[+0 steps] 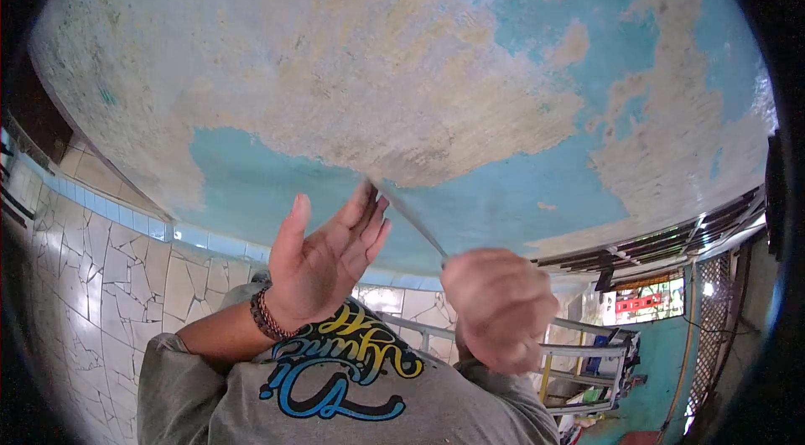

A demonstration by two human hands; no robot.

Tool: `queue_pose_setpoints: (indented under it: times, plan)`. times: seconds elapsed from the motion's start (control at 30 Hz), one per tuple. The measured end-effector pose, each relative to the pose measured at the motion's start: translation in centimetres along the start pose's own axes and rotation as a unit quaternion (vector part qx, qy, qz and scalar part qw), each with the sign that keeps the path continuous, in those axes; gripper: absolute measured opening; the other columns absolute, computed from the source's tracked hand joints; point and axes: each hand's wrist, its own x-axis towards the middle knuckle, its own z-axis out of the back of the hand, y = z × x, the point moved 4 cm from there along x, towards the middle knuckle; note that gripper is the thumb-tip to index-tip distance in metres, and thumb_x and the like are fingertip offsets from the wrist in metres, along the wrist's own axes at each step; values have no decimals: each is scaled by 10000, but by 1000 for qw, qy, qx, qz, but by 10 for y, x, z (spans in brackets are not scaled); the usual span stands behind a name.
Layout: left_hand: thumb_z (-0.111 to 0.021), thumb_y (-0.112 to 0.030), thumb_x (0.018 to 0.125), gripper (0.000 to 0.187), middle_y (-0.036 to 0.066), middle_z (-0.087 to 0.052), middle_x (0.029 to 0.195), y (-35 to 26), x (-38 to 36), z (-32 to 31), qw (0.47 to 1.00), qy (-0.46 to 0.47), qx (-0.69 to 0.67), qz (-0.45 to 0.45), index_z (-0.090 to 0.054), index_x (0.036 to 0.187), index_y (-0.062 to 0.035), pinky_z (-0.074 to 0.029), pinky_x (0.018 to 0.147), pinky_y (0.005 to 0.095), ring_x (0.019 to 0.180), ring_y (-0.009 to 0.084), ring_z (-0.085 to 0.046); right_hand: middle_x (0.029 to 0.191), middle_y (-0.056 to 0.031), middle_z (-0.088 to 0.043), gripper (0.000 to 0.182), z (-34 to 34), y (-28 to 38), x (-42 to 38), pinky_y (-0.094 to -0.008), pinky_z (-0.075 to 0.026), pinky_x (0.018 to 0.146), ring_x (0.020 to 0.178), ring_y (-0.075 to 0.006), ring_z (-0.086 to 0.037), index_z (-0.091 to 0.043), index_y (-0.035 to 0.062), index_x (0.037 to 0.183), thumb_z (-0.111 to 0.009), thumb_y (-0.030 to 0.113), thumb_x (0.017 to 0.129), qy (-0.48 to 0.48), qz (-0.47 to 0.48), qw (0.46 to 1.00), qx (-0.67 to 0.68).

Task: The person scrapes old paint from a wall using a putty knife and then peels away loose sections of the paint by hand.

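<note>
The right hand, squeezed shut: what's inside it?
A long, thin, grey, metal-looking tool sticks out of the right hand, its far end close to the open left hand. The part inside the fist is covered, so its shape and colour can't be seen.

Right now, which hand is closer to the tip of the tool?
Left. The left hand has its fingertips right by the tip of the tool; the right hand grips the other end.
</note>
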Motion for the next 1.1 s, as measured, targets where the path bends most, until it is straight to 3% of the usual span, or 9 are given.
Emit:
queue_pose_setpoints:
  times: [0.13,0.33,0.37,0.47,0.6,0.77,0.87,0.97,1.1]
  plan:
    - [-316,-688,949,933,92,-232,1599,5,-2,10,998,-7,-63,28,-177,1546,15,-149,1215,349,1483,204,-197,614,-100,-537,209,1,-14,-9,-419,-469,537,518,-278,-524,-520,-17,651,-573,123,798,-32,-48,998,37]
    - [-323,-720,921,942,80,-257,1596,-3,1,2,999,10,-22,22,-234,1535,-11,-141,1217,359,1472,196,-230,634,-108,-561,169,-9,13,-8,-437,-500,571,564,-299,-564,-533,-19,656,-564,105,767,-24,-78,985,-150]
    - [-323,-741,907,950,82,-274,1592,-3,3,-2,999,6,-19,26,-273,1529,-24,-139,1218,368,1464,200,-254,639,-116,-567,143,-8,5,-1,-432,-509,588,586,-310,-581,-548,-10,658,-558,93,757,11,-22,1000,2]
    - [-334,-666,954,914,62,-217,1608,-2,2,6,997,47,-31,44,-161,1550,4,-125,1218,342,1486,180,-187,633,-115,-562,164,-6,13,-1,-428,-505,583,573,-304,-576,-555,-8,652,-568,107,768,-7,-54,997,-59]
    - [-342,-646,962,894,62,-204,1615,-1,1,9,996,43,-49,54,-161,1550,2,-127,1218,340,1487,176,-186,620,-107,-543,199,-2,9,-13,-419,-491,554,550,-292,-559,-522,-1,626,-569,124,774,-56,-85,994,-46]
    - [-372,-627,963,872,56,-221,1607,-1,-1,15,995,31,-59,68,-194,1543,-1,-136,1217,336,1478,169,-207,615,-106,-535,214,-11,19,4,-412,-471,520,542,-285,-553,-489,16,612,-557,118,787,-21,8,1000,8]
    - [-379,-623,962,860,52,-225,1604,-5,5,6,991,75,-82,69,-206,1542,-12,-143,1217,335,1472,166,-214,624,-110,-538,225,-11,-4,13,-409,-461,512,543,-278,-550,-492,16,613,-561,122,800,61,-39,997,14]
    - [-364,-635,959,881,57,-206,1610,-4,2,14,994,54,-59,71,-174,1549,-9,-134,1218,336,1474,166,-204,640,-120,-543,233,-13,7,11,-399,-456,506,537,-270,-540,-490,-1,613,-569,122,794,16,-45,996,-76]
    - [-360,-642,957,896,59,-193,1616,-8,1,14,995,73,-50,47,-147,1552,-7,-130,1218,338,1476,170,-200,641,-119,-543,221,-17,0,18,-405,-458,519,542,-279,-535,-498,-6,618,-564,109,794,36,-43,998,-20]
